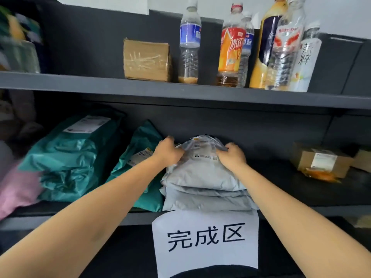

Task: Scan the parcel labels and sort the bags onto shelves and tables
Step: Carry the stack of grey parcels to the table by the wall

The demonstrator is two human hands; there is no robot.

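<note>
The view from a head-worn camera looked into dark grey shelving. Both hands reached to the lower shelf (pixel 80 219). There a grey bag (pixel 200 171) lay on top of a stack (pixel 204 199) of similar grey bags, at the front edge, about midway along the shelf.

The left hand (pixel 167 152) gripped the bag's far left corner, and the right hand (pixel 232 155) gripped its far right corner. The fingers (pixel 228 146) of both hands were curled into the plastic, bunching it, with their tips hidden in the folds. A white label (pixel 204 155) showed between the hands, its print too small to read.

Just left of the stack lay a teal bag (pixel 138 157), partly covered by the left forearm (pixel 100 197). Further left lay a larger teal bag (pixel 66 157). A pink bag (pixel 18 189) at the left end was blurred and cut off by the frame. Toward the right end sat a small cardboard box (pixel 323 162).

A paper sign (pixel 204 237) with three large Chinese characters hung from the front edge below the stack. On the upper shelf (pixel 100 85) stood a taped carton (pixel 146 60) and a cluster of bottles (pixel 230 47), most of which appeared nearly empty.
</note>
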